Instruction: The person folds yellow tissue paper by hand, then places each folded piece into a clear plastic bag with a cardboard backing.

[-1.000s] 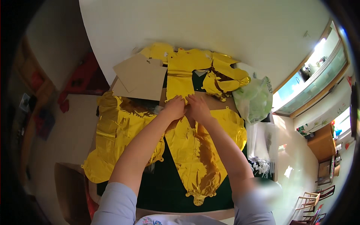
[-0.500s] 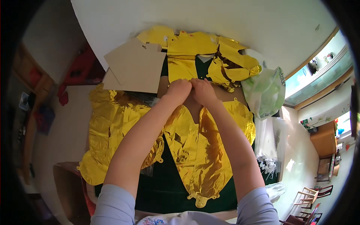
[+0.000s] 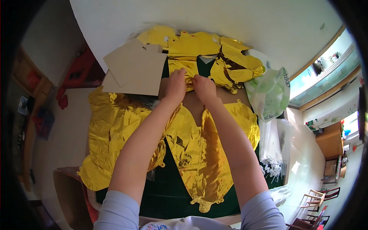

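A flat gold foil balloon (image 3: 188,46) lies at the far middle of the table, its near part hanging toward me. My left hand (image 3: 176,86) closes on the left side of that near part. My right hand (image 3: 204,89) pinches its right edge, a short way from the left hand. Between the hands the foil is creased. Beneath my forearms a second gold foil balloon (image 3: 201,165) is spread flat, with small tabs at its near tip. More gold foil (image 3: 111,130) lies to the left, partly under my left forearm.
Beige cardboard sheets (image 3: 140,71) lie at the far left. A green and white plastic bag (image 3: 270,94) stands at the right, beside clear bags with white sticks (image 3: 272,168). Folded gold foil (image 3: 237,63) lies at the far right. An open cardboard box (image 3: 69,195) is at lower left.
My hands have moved slightly apart, the left one shifting left. The near part of the far balloon, smooth before, is now drawn up and creased between them.
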`<state>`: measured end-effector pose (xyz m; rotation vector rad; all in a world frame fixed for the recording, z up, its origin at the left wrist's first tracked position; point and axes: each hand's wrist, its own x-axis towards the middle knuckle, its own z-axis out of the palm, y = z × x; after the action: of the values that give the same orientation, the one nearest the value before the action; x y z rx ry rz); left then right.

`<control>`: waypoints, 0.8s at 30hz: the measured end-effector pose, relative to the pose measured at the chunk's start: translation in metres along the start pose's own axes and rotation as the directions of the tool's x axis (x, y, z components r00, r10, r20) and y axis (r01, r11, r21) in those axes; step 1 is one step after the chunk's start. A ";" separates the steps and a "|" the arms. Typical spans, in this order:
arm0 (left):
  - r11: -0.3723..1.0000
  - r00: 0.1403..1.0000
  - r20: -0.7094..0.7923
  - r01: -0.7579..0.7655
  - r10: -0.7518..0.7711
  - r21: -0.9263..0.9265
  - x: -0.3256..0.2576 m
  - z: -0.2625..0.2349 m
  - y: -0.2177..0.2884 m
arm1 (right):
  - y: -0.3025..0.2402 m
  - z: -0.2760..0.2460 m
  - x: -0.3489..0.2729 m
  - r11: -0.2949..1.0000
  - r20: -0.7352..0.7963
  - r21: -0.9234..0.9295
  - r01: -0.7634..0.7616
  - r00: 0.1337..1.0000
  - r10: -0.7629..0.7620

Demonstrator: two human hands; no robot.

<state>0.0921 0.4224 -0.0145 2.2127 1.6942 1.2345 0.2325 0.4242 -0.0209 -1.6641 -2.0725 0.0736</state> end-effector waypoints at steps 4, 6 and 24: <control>0.945 0.940 0.121 -0.325 0.320 0.025 -0.024 -0.007 0.023 | 0.004 -0.007 0.006 0.991 -0.019 0.058 -0.123 0.992 0.125; 0.934 0.934 0.184 -0.333 0.307 0.130 -0.033 -0.001 0.011 | 0.004 -0.005 0.011 0.990 -0.030 0.070 -0.124 0.992 0.126; 0.978 0.990 0.073 0.133 -0.122 -0.160 -0.008 0.006 0.005 | 0.003 -0.014 0.010 0.995 0.082 0.052 0.082 0.993 -0.086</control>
<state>0.0990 0.4163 -0.0205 1.9945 1.6193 1.2135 0.2392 0.4303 -0.0060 -1.5672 -2.1829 0.1678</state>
